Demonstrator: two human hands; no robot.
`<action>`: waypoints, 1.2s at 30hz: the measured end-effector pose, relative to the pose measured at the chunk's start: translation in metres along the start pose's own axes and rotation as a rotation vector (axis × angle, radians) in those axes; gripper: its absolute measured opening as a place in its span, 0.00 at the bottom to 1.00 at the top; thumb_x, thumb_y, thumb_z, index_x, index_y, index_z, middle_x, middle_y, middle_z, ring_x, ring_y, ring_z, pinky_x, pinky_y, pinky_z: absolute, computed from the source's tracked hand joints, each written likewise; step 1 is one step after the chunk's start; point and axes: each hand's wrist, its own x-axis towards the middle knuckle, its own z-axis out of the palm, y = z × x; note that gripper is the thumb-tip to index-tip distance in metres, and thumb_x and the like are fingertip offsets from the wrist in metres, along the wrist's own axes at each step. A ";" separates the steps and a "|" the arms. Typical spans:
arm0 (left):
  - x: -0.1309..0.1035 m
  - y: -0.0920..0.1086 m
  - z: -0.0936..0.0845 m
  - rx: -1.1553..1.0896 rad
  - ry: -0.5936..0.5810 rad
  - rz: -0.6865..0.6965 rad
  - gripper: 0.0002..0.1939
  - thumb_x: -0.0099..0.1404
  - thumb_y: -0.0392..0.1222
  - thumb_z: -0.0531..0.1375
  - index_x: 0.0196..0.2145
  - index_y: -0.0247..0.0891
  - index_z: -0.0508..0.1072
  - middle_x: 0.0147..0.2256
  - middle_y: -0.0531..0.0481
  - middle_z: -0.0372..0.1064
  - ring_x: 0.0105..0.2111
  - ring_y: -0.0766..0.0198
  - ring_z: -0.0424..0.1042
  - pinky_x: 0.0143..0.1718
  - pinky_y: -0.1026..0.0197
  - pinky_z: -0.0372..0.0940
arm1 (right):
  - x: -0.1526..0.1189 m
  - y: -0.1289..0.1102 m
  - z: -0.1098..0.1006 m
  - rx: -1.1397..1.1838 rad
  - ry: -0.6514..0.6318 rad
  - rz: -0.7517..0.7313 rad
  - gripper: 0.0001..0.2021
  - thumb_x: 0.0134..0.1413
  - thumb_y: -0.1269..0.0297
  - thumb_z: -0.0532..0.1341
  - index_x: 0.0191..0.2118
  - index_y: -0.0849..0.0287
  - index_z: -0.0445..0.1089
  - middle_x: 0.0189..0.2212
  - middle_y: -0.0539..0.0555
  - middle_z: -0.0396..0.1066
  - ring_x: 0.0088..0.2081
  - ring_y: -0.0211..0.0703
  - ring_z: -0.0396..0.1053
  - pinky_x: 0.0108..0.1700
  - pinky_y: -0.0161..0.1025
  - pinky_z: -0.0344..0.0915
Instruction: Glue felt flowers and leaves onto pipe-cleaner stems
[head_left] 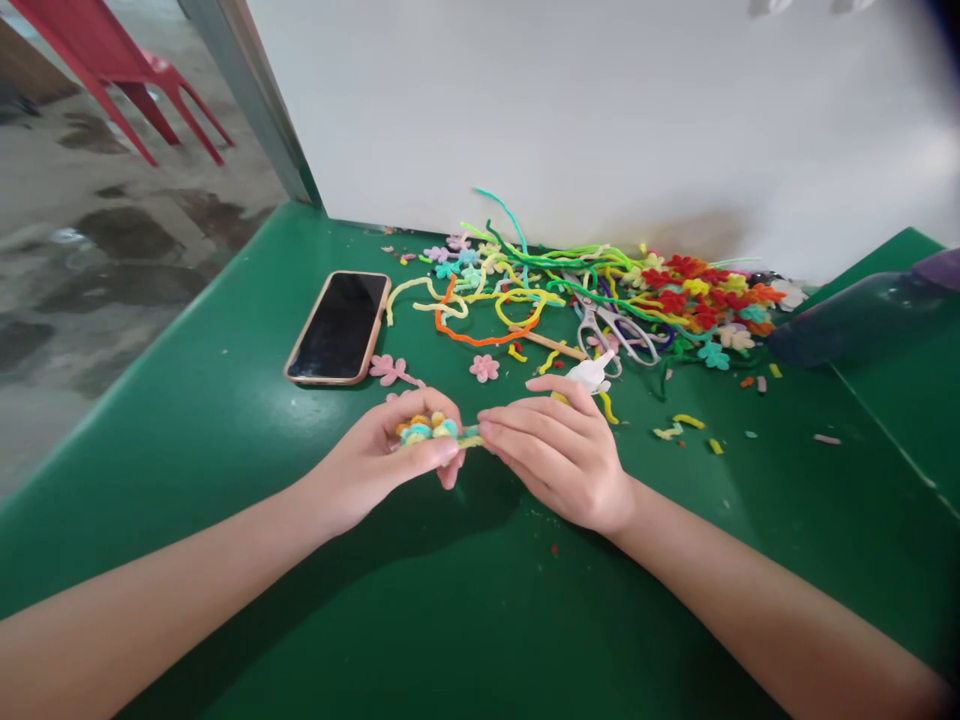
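Between thumb and fingers, my left hand grips a bundle of pipe cleaners, looped in orange, cream and light blue. Strands of the bundle run out to the right, and the fingertips of my right hand are closed on their ends. My right thumb is hidden behind the fingers. A white-nozzled bottle lies just beyond my right hand. Past my hands on the green table are a pink pipe-cleaner flower and another pink flower shape.
A phone lies at the left. Scissors rest by a heap of red, orange and yellow flowers and loose pipe cleaners. A dark bottle lies at the right. A white wall borders the table; a red chair stands beyond.
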 end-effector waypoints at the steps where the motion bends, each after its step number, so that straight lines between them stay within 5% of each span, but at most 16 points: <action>1: 0.000 -0.001 0.000 -0.007 0.000 0.000 0.05 0.62 0.43 0.61 0.32 0.40 0.69 0.25 0.54 0.68 0.26 0.65 0.69 0.30 0.62 0.64 | 0.000 0.000 0.000 -0.003 -0.002 -0.004 0.09 0.57 0.73 0.61 0.44 0.58 0.70 0.41 0.50 0.78 0.40 0.35 0.74 0.53 0.43 0.65; 28: -0.009 0.002 0.005 0.411 0.102 0.097 0.04 0.62 0.41 0.62 0.33 0.43 0.68 0.23 0.56 0.68 0.24 0.66 0.70 0.29 0.65 0.65 | 0.008 -0.008 -0.005 -0.100 -0.014 -0.066 0.09 0.58 0.68 0.61 0.44 0.58 0.71 0.42 0.50 0.78 0.43 0.38 0.74 0.54 0.46 0.64; 36: -0.009 0.000 0.006 0.235 0.002 0.082 0.10 0.65 0.42 0.59 0.44 0.43 0.63 0.30 0.55 0.66 0.27 0.67 0.71 0.30 0.65 0.67 | 0.009 -0.010 -0.006 -0.129 0.001 -0.086 0.06 0.57 0.72 0.61 0.41 0.61 0.72 0.38 0.51 0.79 0.38 0.37 0.74 0.52 0.46 0.65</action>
